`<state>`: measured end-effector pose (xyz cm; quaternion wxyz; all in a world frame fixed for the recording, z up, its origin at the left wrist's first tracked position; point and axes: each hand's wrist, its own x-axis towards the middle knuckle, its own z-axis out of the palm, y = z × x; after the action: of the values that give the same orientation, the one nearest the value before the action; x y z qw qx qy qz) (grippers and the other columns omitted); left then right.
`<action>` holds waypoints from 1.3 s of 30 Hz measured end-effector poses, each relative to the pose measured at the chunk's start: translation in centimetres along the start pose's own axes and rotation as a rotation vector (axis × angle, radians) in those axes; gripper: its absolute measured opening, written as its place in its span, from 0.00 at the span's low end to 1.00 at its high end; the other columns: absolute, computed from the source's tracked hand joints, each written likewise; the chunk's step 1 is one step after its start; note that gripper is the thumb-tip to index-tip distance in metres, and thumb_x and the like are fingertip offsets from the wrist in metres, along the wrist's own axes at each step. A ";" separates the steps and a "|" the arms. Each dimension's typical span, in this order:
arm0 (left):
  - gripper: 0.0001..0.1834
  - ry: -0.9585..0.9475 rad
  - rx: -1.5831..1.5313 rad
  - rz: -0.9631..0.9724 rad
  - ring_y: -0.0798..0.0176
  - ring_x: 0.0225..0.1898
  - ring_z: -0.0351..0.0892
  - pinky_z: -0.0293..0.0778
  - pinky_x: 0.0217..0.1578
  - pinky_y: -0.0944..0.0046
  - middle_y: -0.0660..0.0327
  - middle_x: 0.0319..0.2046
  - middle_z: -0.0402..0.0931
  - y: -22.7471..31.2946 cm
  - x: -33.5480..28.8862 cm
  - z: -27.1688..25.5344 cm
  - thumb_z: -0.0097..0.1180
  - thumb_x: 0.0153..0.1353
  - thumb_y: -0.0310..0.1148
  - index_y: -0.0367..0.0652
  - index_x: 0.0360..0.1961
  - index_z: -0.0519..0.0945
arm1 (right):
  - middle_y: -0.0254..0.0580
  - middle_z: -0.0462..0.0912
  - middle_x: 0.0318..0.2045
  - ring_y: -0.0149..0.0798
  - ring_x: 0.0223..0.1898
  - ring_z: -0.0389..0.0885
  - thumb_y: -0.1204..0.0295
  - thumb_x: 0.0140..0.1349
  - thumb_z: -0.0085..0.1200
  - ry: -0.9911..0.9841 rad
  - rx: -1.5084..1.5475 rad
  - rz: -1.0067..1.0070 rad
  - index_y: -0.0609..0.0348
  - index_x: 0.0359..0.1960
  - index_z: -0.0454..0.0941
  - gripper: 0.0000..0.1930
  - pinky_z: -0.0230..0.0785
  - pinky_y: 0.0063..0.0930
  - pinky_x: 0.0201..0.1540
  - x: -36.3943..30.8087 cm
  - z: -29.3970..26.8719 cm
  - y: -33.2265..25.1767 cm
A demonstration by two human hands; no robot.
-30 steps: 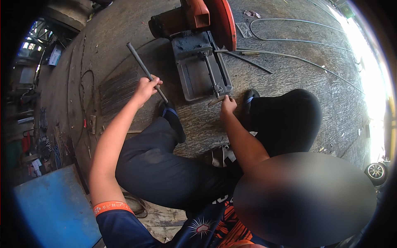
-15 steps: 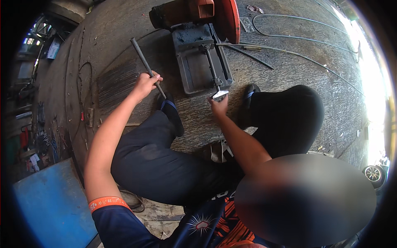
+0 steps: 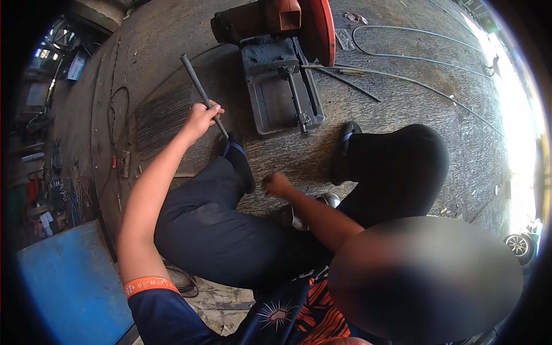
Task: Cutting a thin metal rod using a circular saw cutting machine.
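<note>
My left hand [image 3: 201, 119] is closed around a grey metal pipe [image 3: 197, 83], which slants up and away to the left. The pipe's lower end is beside my left foot, near a blue-strapped sandal [image 3: 234, 148]. Between my knees, my right hand [image 3: 277, 185] hovers over the floor with its fingers curled. Whatever it may hold is too dark and small to make out. Ahead stands a cut-off saw with a red blade guard [image 3: 317, 31] and a grey base [image 3: 267, 109]. A clamp screw [image 3: 295, 98] runs along that base toward me. Under my right forearm lies a shiny metal object [image 3: 329, 200], partly hidden.
A long thin rod [image 3: 402, 75] extends right from the saw's clamp. A short dark bar [image 3: 356, 86] lies beside it. Bent rods [image 3: 414, 56] spread over the floor farther right. A blue panel [image 3: 75, 282] is at lower left; a cable [image 3: 111, 123] runs along the left.
My right hand has drawn back from the clamp screw's near end toward me and left. The bright silver piece at that end no longer shows there. My left hand still holds the pipe.
</note>
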<state>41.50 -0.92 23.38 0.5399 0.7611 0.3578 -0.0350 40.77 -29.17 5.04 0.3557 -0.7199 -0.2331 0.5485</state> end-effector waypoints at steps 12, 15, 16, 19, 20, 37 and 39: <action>0.11 0.002 0.030 0.042 0.69 0.39 0.76 0.73 0.41 0.63 0.63 0.35 0.79 -0.7 0.2 -0.4 0.49 0.65 0.37 0.40 0.37 0.78 | 0.57 0.81 0.37 0.55 0.38 0.80 0.68 0.57 0.53 1.283 0.184 -0.018 0.68 0.41 0.75 0.16 0.69 0.45 0.45 5.3 -9.0 -0.7; 0.11 -0.021 0.032 0.054 0.69 0.38 0.76 0.73 0.38 0.65 0.62 0.34 0.79 -0.5 0.3 -0.3 0.50 0.64 0.36 0.39 0.36 0.78 | 0.56 0.83 0.29 0.53 0.34 0.83 0.62 0.51 0.58 0.444 -0.497 -0.095 0.66 0.24 0.81 0.15 0.74 0.41 0.45 0.7 -5.0 -2.0; 0.11 -0.031 0.042 0.065 0.69 0.38 0.76 0.73 0.38 0.65 0.62 0.34 0.79 -0.4 0.3 -0.2 0.50 0.64 0.36 0.39 0.36 0.78 | 0.57 0.81 0.36 0.53 0.42 0.80 0.60 0.51 0.59 0.031 -0.254 0.203 0.68 0.22 0.81 0.18 0.69 0.43 0.51 -0.3 -3.9 -2.2; 0.12 -0.114 0.121 0.034 0.64 0.48 0.75 0.71 0.50 0.57 0.58 0.42 0.78 0.1 0.8 -0.2 0.47 0.66 0.37 0.41 0.41 0.75 | 0.57 0.79 0.46 0.52 0.52 0.76 0.57 0.51 0.60 -0.237 -0.001 0.388 0.73 0.28 0.80 0.23 0.65 0.43 0.56 -0.1 -1.6 -1.9; 0.12 -0.120 0.120 0.038 0.63 0.48 0.75 0.71 0.51 0.56 0.58 0.42 0.78 0.0 0.8 -0.1 0.47 0.66 0.37 0.40 0.42 0.75 | 0.55 0.79 0.48 0.52 0.53 0.76 0.55 0.50 0.61 -0.108 -0.005 0.295 0.74 0.36 0.79 0.27 0.66 0.42 0.56 0.6 -1.4 -1.5; 0.12 0.009 0.132 0.223 0.67 0.32 0.77 0.71 0.34 0.64 0.60 0.26 0.79 -1.2 1.2 0.4 0.52 0.61 0.37 0.37 0.32 0.79 | 0.50 0.84 0.34 0.50 0.38 0.83 0.63 0.46 0.58 -0.217 -0.389 -0.155 0.61 0.35 0.84 0.17 0.73 0.41 0.46 -3.5 3.1 -4.8; 0.13 0.047 0.130 0.241 0.66 0.31 0.77 0.70 0.34 0.63 0.59 0.25 0.78 -1.5 1.2 0.6 0.52 0.61 0.37 0.37 0.32 0.79 | 0.52 0.84 0.32 0.50 0.36 0.83 0.63 0.45 0.59 -0.065 -0.316 -0.156 0.63 0.32 0.83 0.16 0.73 0.43 0.44 -2.7 3.3 -3.8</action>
<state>41.73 -0.62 21.43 0.4812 0.8325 0.2734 0.0246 37.04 -27.88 9.17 0.2717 -0.7287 -0.3828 0.4987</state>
